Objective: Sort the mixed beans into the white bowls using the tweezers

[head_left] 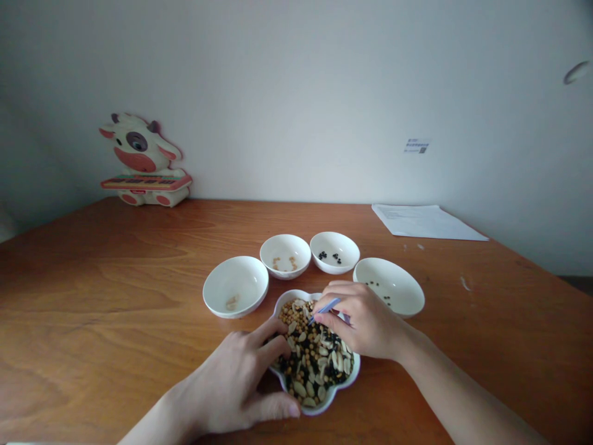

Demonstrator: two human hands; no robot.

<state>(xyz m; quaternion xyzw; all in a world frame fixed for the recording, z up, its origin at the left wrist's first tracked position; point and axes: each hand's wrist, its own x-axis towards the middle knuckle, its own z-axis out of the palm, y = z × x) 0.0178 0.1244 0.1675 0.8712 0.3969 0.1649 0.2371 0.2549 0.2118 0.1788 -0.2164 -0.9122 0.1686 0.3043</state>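
A white flower-shaped bowl (356, 374) holds a mix of pale peanut halves (299, 389), small yellow beans and dark beans. My left hand (234, 380) grips its left side, the fingers curled over the rim among the beans and the thumb along the near edge. Above the far right part of the mix, my right hand (365, 318) pinches a pair of blue-purple tweezers (328, 306). The tips point down into the beans; whether they grasp one is too small to tell.
Round white bowls arc behind: one (231, 275) with peanuts, one (285, 244) with yellowish beans, one (334, 241) with black beans, one (401, 287) with small dark pieces. A cow toy keyboard (146, 164) and white papers (426, 222) lie farther back on the wooden table (139, 278).
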